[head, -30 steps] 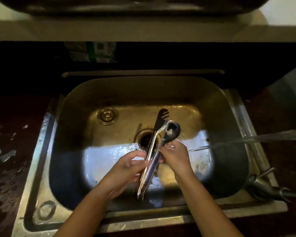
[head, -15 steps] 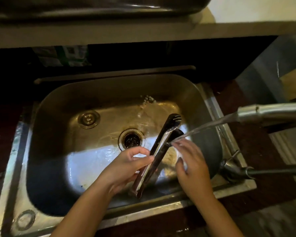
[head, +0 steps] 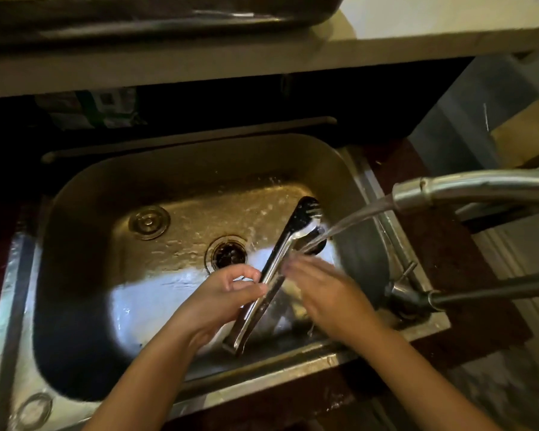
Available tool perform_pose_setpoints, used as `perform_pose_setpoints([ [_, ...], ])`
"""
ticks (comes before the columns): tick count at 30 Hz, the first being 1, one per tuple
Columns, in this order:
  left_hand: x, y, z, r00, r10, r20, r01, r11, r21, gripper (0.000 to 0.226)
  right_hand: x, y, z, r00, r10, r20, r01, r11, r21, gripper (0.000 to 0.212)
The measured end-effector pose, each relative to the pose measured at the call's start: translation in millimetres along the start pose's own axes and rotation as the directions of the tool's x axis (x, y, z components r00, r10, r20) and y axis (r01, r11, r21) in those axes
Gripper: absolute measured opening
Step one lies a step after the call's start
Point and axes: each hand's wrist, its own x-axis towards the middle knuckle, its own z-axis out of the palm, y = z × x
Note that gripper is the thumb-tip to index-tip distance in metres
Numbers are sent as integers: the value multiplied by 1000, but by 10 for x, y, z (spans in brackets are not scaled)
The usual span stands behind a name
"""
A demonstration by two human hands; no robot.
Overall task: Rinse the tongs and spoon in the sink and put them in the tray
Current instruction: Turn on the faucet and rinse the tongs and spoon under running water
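Note:
Metal tongs (head: 279, 256) and a spoon (head: 317, 241) lie together, slanting over the steel sink (head: 168, 169). My left hand (head: 227, 293) grips both by their handles. The tong heads point up and to the right. Water from the faucet (head: 448, 188) strikes the spoon bowl and the tong heads. My right hand (head: 321, 290) is motion-blurred, its fingers stretched flat against the right side of the tongs just below the stream, gripping nothing.
The drain (head: 229, 253) is in the sink's middle, and a round plug (head: 148, 220) sits to its left. A faucet lever (head: 417, 295) stands at the sink's right rim. A dark tray-like basin (head: 137, 17) rests on the ledge above.
The view shifted right and the tongs and spoon moved right, under the running water. My right hand let go of the spoon and now rubs along the tongs.

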Motion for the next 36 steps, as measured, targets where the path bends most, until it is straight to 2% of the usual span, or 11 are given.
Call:
perform_pose_setpoints([
  [4,55,5,10,1000,15,19,-15,1000,3,8,215,139,-137,951,262,-163,-272,961,-46,47],
  [9,119,30,28,999,37,18,-37,999,-5,11,-202,-335,138,981,-180,77,179,984,20,44],
  [11,114,33,54,1000,26,15,-26,1000,-4,13,-137,-251,148,969,-215,119,217,976,-2,40],
  [16,78,43,55,1000,0,-1,0,999,48,3,254,343,9,955,292,-49,-296,936,-190,48],
  [18,60,42,37,1000,-9,-9,10,998,68,3,260,416,43,917,384,-112,-388,922,-12,44],
  [20,22,36,4,1000,-21,-15,22,995,100,7,280,375,93,830,550,-93,-477,786,393,39],
  [22,-27,41,-40,999,-30,-13,32,992,119,7,348,333,104,729,679,82,-483,425,766,36],
  [24,-84,53,-93,999,-21,-26,25,985,169,7,401,256,114,687,665,293,-425,41,904,34],
  [26,-146,86,-156,999,-8,-45,17,979,205,6,432,160,136,676,630,381,-377,-149,914,28],
  [33,-204,128,-408,985,96,-140,-21,886,463,14,424,-48,215,631,605,486,-342,-346,874,20],
  [36,-132,12,-402,994,3,-108,15,987,163,22,410,-6,152,646,587,488,-332,-360,872,17],
])
